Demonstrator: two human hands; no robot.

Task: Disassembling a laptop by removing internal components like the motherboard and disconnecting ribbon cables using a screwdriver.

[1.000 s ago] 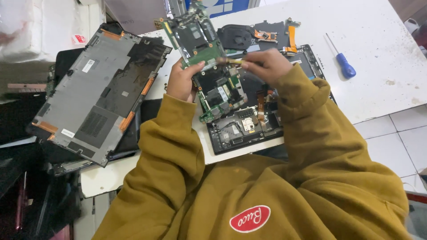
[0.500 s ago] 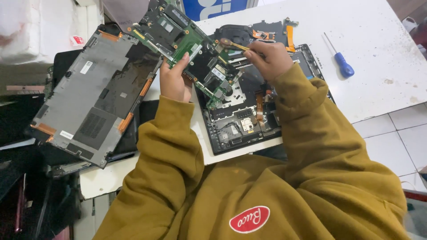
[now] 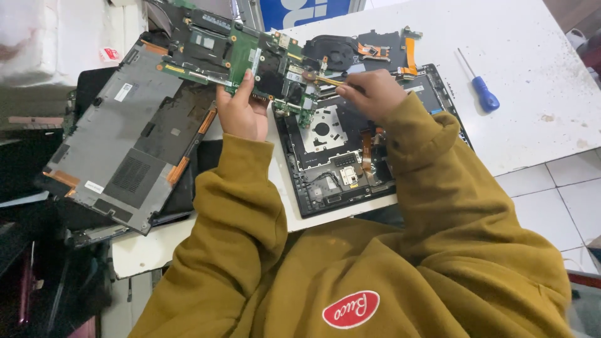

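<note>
Motherboard [image 3: 244, 53] lifted clear of laptop base [image 3: 341, 150] by left hand [image 3: 241, 112], gripped at edge; right hand [image 3: 372, 94] pinching thin tool [image 3: 322, 79] against it.

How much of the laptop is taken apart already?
Quite a lot. The grey bottom cover is off and lies to the left. The green circuit board is out of the open laptop base: the left hand holds it up, and the right hand touches a thin tool to it. Small parts and cables are left in the base. The blue screwdriver lies unused.
</note>
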